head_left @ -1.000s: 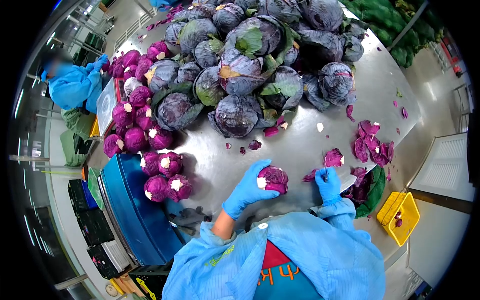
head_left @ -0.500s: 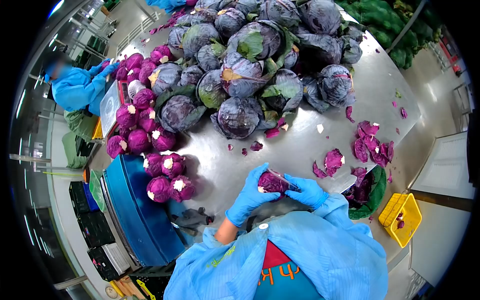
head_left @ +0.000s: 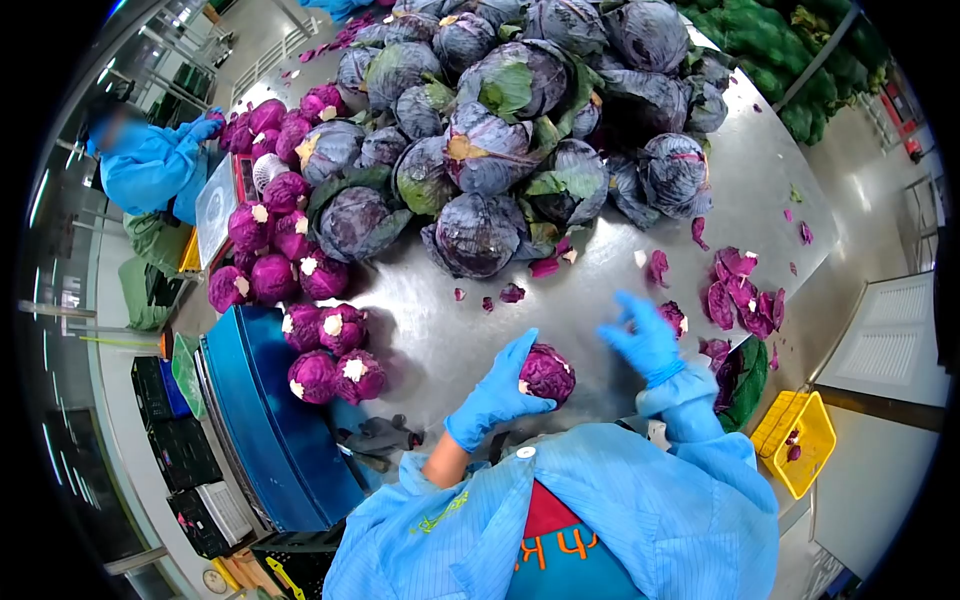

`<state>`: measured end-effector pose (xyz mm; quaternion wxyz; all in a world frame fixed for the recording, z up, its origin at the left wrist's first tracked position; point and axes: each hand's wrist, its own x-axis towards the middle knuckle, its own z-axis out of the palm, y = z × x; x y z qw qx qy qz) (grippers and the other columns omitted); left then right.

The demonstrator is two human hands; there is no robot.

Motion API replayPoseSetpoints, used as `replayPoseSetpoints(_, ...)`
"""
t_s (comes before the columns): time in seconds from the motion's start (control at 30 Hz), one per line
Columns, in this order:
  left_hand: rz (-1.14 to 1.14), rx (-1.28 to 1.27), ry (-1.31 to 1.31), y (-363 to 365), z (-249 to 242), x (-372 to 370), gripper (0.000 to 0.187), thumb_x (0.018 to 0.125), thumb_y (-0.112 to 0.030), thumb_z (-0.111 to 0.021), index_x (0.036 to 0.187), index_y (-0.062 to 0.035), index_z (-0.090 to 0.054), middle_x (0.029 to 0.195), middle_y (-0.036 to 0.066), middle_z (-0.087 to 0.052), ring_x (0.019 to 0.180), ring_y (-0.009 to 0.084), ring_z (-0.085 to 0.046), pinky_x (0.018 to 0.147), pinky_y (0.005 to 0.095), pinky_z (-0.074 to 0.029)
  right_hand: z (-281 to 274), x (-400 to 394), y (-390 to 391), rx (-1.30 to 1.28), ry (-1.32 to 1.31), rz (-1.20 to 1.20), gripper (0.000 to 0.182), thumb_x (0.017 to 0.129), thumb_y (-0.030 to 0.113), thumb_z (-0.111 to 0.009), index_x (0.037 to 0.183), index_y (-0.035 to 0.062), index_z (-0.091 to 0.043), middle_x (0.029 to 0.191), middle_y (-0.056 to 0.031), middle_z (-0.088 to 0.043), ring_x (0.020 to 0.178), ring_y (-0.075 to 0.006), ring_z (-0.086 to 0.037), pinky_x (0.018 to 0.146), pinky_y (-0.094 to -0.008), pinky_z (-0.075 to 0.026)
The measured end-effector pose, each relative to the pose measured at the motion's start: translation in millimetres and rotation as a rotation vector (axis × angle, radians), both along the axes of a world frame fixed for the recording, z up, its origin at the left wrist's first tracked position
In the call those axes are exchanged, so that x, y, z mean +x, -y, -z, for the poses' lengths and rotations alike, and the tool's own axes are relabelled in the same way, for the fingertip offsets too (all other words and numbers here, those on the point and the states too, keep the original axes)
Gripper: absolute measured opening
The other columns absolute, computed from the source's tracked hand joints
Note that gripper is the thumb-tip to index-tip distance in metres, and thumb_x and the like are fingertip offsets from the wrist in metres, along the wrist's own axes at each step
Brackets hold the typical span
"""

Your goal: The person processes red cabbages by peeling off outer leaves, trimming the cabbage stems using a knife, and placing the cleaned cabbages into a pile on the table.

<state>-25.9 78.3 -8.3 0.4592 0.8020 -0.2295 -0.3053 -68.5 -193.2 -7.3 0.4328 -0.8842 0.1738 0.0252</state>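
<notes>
My left hand [head_left: 497, 392], in a blue glove, is wrapped round the left side of a peeled red cabbage [head_left: 548, 376] with a pale cut stem. My right hand [head_left: 642, 338], gloved too, is raised over the steel table [head_left: 440, 325], apart from the cabbage. Its fingers are blurred but look spread, and I see nothing in them. Just beyond it a loose purple leaf [head_left: 657, 268] shows above the table. More purple leaf pieces [head_left: 742, 290] are heaped to its right.
Unpeeled cabbages [head_left: 480, 150] are piled at the back. Peeled ones [head_left: 340, 330] stand at the left, above a blue bin [head_left: 275, 420]. Past the right edge are a green-rimmed container [head_left: 748, 385] and a yellow basket [head_left: 797, 445]. A co-worker [head_left: 155, 165] stands far left.
My right hand has left the cabbage and moved up and right. A purple leaf now shows beyond it. The left hand still holds the cabbage in nearly the same spot.
</notes>
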Motion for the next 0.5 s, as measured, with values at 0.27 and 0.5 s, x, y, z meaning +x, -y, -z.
replayPoseSetpoints(0.27,-0.679,-0.050,-0.630,1.9,-5.7,-14.8,0.094,0.075,-0.040,-0.080,0.146,-0.0048,-0.029,0.142,0.020,-0.041,0.129,0.0331,-0.044,0.106,0.0423,-0.040,26.1,-4.0,-50.0,0.606,-0.375,-0.159,0.040,0.088,0.035,-0.068,0.112,0.0041,-0.066,0.101,-0.0133,-0.069,0.089,-0.0202,-0.065,0.082,-0.0335,-0.051)
replayPoseSetpoints(0.5,-0.838,-0.675,-1.240,-3.2,8.6,-32.2,0.070,0.084,-0.031,-0.073,0.140,-0.0087,-0.039,0.136,0.016,-0.050,0.122,0.0328,-0.053,0.102,0.0531,-0.046,38.1,-13.9,-68.5,0.288,0.194,-0.308,0.018,0.090,0.027,-0.064,0.089,0.0092,-0.068,0.076,-0.0095,-0.064,0.066,-0.0225,-0.062,0.061,-0.0332,-0.049)
